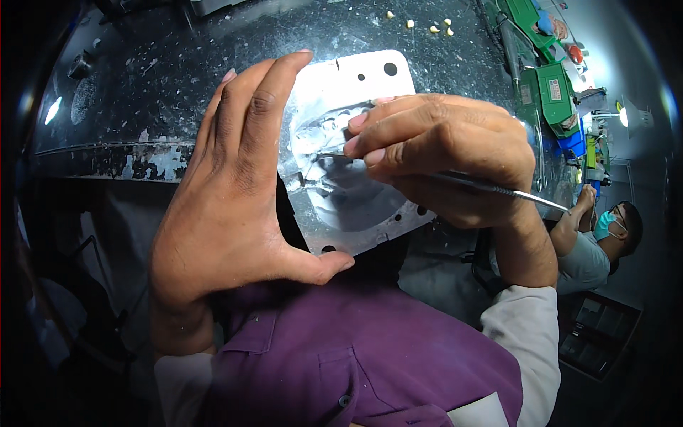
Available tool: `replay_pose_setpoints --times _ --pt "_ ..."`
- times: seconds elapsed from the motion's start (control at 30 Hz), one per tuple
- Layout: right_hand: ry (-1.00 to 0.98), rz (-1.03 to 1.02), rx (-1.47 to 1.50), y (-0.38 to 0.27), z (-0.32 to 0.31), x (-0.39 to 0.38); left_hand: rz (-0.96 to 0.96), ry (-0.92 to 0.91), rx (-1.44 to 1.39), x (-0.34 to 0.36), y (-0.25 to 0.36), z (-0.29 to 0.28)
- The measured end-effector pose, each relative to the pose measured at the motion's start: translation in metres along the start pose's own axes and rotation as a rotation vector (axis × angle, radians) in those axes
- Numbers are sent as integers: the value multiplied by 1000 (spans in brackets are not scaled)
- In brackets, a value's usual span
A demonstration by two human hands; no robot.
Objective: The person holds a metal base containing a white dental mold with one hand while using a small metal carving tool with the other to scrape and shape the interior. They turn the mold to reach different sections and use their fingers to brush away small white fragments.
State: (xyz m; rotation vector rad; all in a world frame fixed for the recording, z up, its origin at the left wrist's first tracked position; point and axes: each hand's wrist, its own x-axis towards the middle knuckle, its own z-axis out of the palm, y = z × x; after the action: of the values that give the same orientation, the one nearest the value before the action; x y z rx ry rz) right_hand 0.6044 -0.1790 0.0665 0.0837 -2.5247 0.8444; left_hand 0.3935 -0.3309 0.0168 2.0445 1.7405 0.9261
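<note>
A silver metal plate (343, 213) juts past the near edge of a dark workbench (235, 39), whose top stretches toward small yellow pieces (435, 29); the left hand (220, 213) spreads alongside, the right hand (459, 156) pinching a slim metal tool (512, 191) above.

A pale label (555, 89) marks a green bin (557, 112) at right, its print too small; no text is legible.
</note>
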Motion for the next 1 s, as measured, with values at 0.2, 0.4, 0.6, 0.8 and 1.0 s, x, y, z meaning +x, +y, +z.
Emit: replay_pose_setpoints --times 0.2,0.4,0.6,0.8,1.0 --pt "-76 83 27 -8 -5 8 6 7 0 -5 -2 -2" --pt "-53 179 113 -15 -3 15 -8 10 -4 -10 -4 -5" --pt "-20 315 -110 -38 11 20 5 16 3 -14 -6 -5" --pt "-49 192 -157 -43 15 14 -18 31 -6 -12 -2 -2" --pt "101 213 -113 -36 4 0 -75 109 24 -4 11 11"
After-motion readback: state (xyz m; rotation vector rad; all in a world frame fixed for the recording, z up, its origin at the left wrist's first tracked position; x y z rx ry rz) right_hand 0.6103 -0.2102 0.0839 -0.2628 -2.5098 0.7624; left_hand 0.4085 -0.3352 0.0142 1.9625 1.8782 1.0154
